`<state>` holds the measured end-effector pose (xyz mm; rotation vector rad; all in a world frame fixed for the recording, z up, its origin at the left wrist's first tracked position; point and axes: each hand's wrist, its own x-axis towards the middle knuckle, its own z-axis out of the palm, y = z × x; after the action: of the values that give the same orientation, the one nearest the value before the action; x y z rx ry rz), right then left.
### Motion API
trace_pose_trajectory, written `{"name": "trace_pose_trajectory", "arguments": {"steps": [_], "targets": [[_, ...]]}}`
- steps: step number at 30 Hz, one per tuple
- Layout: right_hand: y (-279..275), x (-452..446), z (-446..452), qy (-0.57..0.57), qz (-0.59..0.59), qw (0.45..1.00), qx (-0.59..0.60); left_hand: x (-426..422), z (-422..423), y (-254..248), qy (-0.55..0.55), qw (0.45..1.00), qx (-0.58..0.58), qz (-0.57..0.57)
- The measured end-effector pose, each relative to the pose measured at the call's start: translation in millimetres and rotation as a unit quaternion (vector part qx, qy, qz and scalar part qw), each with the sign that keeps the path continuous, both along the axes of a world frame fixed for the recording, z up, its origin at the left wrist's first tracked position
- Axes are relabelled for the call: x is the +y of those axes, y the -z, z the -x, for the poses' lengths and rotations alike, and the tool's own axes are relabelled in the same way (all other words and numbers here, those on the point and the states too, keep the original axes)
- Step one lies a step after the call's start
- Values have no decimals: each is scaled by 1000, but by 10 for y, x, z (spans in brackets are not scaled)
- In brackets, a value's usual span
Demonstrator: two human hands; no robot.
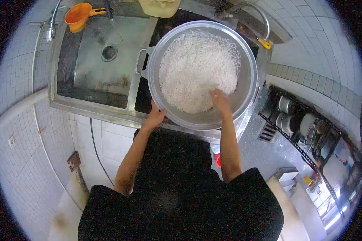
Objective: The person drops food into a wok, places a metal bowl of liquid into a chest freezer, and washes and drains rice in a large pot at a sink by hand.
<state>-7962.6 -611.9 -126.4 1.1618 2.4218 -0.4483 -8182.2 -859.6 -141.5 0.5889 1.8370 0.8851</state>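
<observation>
A large round metal pot [251,76] with side handles sits over the right part of the steel sink unit. White grains that look like rice [197,68] spread across its inside, heaped toward the far and left sides. My left hand [155,116] grips the pot's near-left rim, thumb and fingers against the edge. Inside the pot, my right hand [220,99] is at the near-right edge of the rice; its fingertips are blurred and partly hidden, so I cannot tell whether they hold any grains.
Left of the pot is a sink basin [100,76] with a drain. An orange dipper [78,17] rests at its back-left corner. Behind the pot stand a pale yellow container [160,7] and a curved faucet [265,20]. A yellow-handled tool [264,43] lies back right. Shelves with pots [284,122] stand right.
</observation>
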Motion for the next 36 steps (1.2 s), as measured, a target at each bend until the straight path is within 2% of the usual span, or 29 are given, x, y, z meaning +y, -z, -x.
{"name": "trace_pose_trajectory", "arguments": {"steps": [2, 4, 6, 7, 8, 11, 14, 16, 20, 22, 23, 25, 26, 27, 29, 30, 31, 32, 33, 35, 36], "targets": [[200, 139, -205, 144, 125, 958, 213, -87, -28, 135, 2, 1000, 12, 6], [262, 602, -158, 269, 86, 958, 49, -124, -46, 145, 5, 1000, -24, 11], [-76, 1022, -8, 329, 15, 930, 164, -13, 2, -48, -17, 992, -118, 30], [-141, 1278, 52, 312, 30, 919, 238, 27, 37, -129, -31, 986, -162, 39], [-176, 1502, 144, 292, 45, 903, 312, -3, 36, -75, -14, 989, -145, 23], [-252, 1818, 621, 118, -160, 913, 355, -63, 34, 105, 20, 994, -107, -11], [-132, 1963, 1061, 91, -172, 902, 386, 21, 35, -107, -12, 990, -140, 7], [-30, 1924, 1444, 163, -103, 911, 364, 92, 43, -263, -68, 976, -206, 37], [182, 1494, 2173, 130, -279, 852, 423, -1, 3, 21, -49, 986, -157, 26], [224, 1239, 2443, 128, -292, 843, 433, -96, -19, 171, -66, 986, -152, 31], [238, 1166, 2529, 127, -299, 838, 437, -37, 13, 58, -68, 985, -154, 44], [193, 1113, 2606, 111, -205, 866, 443, 137, 51, -308, -72, 982, -161, 72], [181, 1074, 2620, 103, -156, 877, 444, 118, 57, -298, -67, 984, -158, 52], [410, 1008, 2586, 159, 28, 845, 510, 100, 57, -273, -62, 985, -155, 31], [850, 729, 2298, 0, 3, 923, 386, 90, 33, -238, -50, 986, -156, 27], [1065, 576, 1967, -162, 2, 954, 251, 105, 44, -207, -46, 986, -155, 41], [1108, 439, 1654, -201, 104, 957, 182, 100, 63, -191, -42, 986, -153, 57], [893, 345, 1290, -197, 101, 934, 282, 62, 66, -196, -40, 988, -142, 41], [858, 214, 965, -74, -11, 923, 378, 49, 47, -183, -46, 990, -130, 21], [777, 354, 472, 160, 34, 943, 290, 44, 6, -120, -64, 989, -134, 4], [573, 671, 253, 284, 174, 930, 156, -2, 3, -100, -63, 986, -153, 9]]}}
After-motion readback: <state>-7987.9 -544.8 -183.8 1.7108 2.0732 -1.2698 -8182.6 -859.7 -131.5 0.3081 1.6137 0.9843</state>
